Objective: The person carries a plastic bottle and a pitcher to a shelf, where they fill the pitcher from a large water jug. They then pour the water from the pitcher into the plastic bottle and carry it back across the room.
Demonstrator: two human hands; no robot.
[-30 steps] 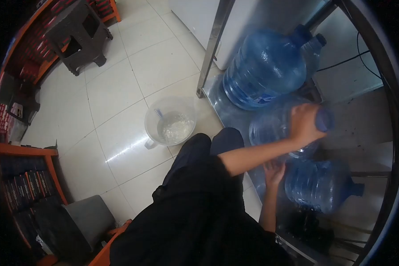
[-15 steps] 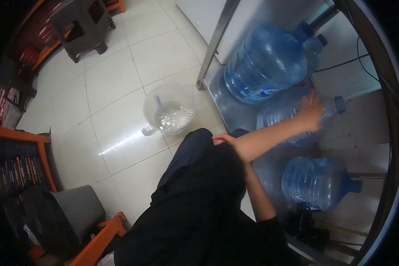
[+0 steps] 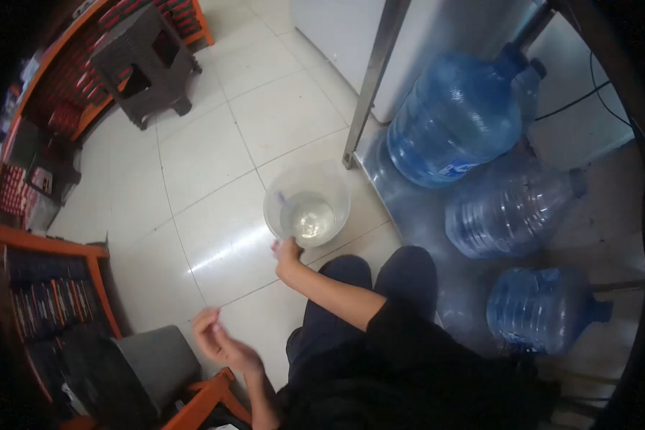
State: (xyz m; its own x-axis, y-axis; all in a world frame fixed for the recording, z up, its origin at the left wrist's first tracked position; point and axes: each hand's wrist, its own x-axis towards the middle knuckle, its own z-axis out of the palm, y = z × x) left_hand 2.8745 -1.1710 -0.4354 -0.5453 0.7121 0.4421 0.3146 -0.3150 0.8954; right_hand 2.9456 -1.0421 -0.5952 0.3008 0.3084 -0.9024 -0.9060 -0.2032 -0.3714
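A translucent plastic pitcher point(image 3: 271, 208) with some water in it stands on the tiled floor in front of my knees. My right hand point(image 3: 289, 256) is closed around its handle, and the fingers cover most of that handle. Inside the pitcher a thin bluish strip shows faintly through the wall. My left hand point(image 3: 226, 345) hangs in the air to the lower left, fingers loosely bent and apart, nothing in it. To my right, a clear bluish water bottle point(image 3: 512, 208) lies on its side on a metal shelf point(image 3: 448, 287), apart from both hands.
A large blue water jug point(image 3: 451, 118) leans at the back of the shelf, and another blue jug point(image 3: 541, 308) lies nearer me. A metal post point(image 3: 373, 79) rises at the shelf's corner. A dark plastic stool point(image 3: 147, 64), a grey bin point(image 3: 158, 362) and orange shelving point(image 3: 46, 244) stand left.
My left hand has left the middle bottle and swung across to the lower left. My right hand has moved from my knee to the pitcher's handle. The view has shifted left.
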